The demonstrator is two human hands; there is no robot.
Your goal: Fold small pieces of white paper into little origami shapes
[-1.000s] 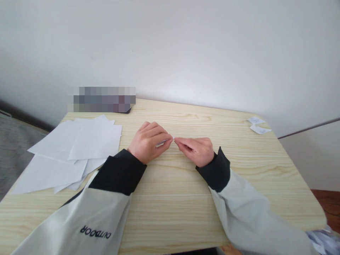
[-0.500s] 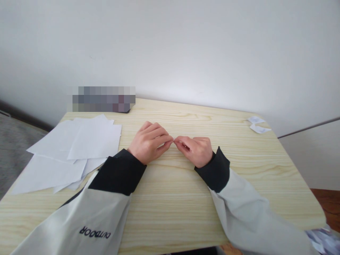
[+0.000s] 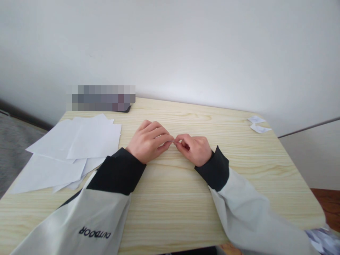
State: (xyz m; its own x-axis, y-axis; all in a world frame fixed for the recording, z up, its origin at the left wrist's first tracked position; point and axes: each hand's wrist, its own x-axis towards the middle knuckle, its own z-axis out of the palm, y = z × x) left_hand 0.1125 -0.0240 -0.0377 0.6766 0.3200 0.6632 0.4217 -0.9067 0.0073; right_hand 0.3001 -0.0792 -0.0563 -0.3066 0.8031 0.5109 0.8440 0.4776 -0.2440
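My left hand (image 3: 149,141) is closed in a pinch over the middle of the table. Between its thumb and index finger shows the thin white edge of a small piece of paper (image 3: 171,141), mostly hidden by the fingers. My right hand (image 3: 195,148) meets it from the other side, thumb and index fingertip pinched on the same paper. The fingertips of both hands nearly touch.
Several loose white paper sheets (image 3: 91,138) overlap on the table's left side. Two small folded papers (image 3: 259,128) lie near the far right corner. Behind the sheets is a blurred-out dark object (image 3: 103,99). A white wall (image 3: 202,49) rises behind the wooden table (image 3: 170,198).
The right fingers have shifted slightly, and a bit more of the paper's white edge shows between the fingertips. Both hands stay in nearly the same place.
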